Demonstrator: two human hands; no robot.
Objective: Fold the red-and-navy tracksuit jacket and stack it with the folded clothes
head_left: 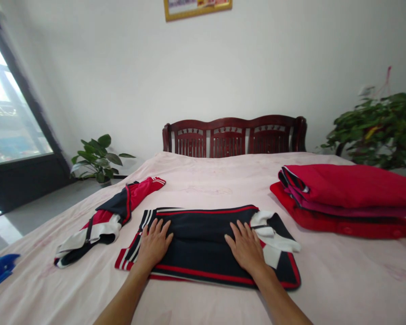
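A navy jacket (199, 232) with red piping lies folded flat on the bed, its striped cuffs and hem to the left and its white collar part to the right. My left hand (155, 241) rests on the jacket near the striped end, fingers spread. Toward the collar end, my right hand (245, 246) presses flat on the same cloth, fingers also apart. To the left lies another garment (113, 203) in red, navy and white, bunched into a long narrow shape and touched by neither hand.
Folded red clothes (352, 189) are stacked at the right on the pink bedsheet (203, 176). Something blue (0, 268) shows at the left edge. Behind stand a dark wooden headboard (235, 135), a leafy plant (99, 158) at left and a bushier plant (382, 131) at right.
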